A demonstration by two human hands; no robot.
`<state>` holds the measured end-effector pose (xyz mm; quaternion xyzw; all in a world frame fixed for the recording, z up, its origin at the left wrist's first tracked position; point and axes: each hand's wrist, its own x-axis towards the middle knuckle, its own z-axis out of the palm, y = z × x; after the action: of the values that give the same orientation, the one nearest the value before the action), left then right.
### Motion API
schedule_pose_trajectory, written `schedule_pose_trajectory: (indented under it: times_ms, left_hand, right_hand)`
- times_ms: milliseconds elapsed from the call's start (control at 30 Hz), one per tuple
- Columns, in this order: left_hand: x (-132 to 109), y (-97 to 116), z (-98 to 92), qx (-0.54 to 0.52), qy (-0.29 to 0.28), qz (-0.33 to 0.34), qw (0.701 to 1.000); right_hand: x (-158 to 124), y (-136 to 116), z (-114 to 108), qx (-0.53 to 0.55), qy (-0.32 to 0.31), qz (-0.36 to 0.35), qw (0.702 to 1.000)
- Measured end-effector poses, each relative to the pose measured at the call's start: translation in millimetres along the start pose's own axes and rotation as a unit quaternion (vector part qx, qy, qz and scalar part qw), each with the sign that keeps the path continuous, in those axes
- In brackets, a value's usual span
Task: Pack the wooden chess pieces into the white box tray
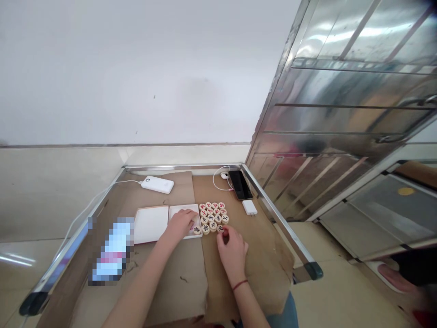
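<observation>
Round Chinese chess pieces (210, 218) stand in a block of rows on the cardboard, red characters at the back and black ones at the front. My left hand (183, 224) reaches into a shallow white box (184, 207) with its fingers bent together; what they hold, if anything, is hidden. A black-marked chess piece (197, 230) lies in the box's near right corner, beside those fingers. At the block's front right corner, my right hand (232, 248) has thumb and forefinger closed on a chess piece (220, 228).
Left of the box lies a white lid (151, 223). A white power bank (157, 184) with a cable sits behind it, and a pixelated phone-like object (112, 250) at left. A black phone (240, 185) and white charger (250, 207) lie right. Metal rails (280, 223) edge the cardboard-covered table.
</observation>
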<state>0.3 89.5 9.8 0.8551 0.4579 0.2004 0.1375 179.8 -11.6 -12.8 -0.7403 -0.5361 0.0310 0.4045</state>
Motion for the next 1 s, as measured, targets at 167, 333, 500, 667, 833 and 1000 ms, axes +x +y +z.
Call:
schedule_pose_trajectory:
  times_ms: [167,333,500,667,833,1000]
  left_hand:
    - [-6,21,-16.1,-0.005,0.053,-0.032,0.998]
    - [-31,63,-30.4,-0.148,0.051,-0.04,0.987]
    - [-50,79,-18.1,-0.198,0.027,-0.045,0.979]
    - [-53,69,-5.2,-0.166,0.079,-0.006,0.983]
    - [-54,55,1.0,-0.03,0.195,0.001,0.98]
    - [-56,50,14.0,0.032,0.235,-0.001,0.972]
  right_hand:
    - [-1,-5,-2,0.021,0.068,-0.048,0.996]
    - [-8,-12,-9,0.091,0.037,-0.248,0.964]
    - [-10,-15,-17,0.118,0.018,-0.306,0.944]
    - [-10,-13,-14,0.129,0.035,-0.263,0.955]
    - [-2,2,1,0.138,0.1,-0.023,0.985]
    - [4,11,9,0.163,0.06,-0.024,0.984]
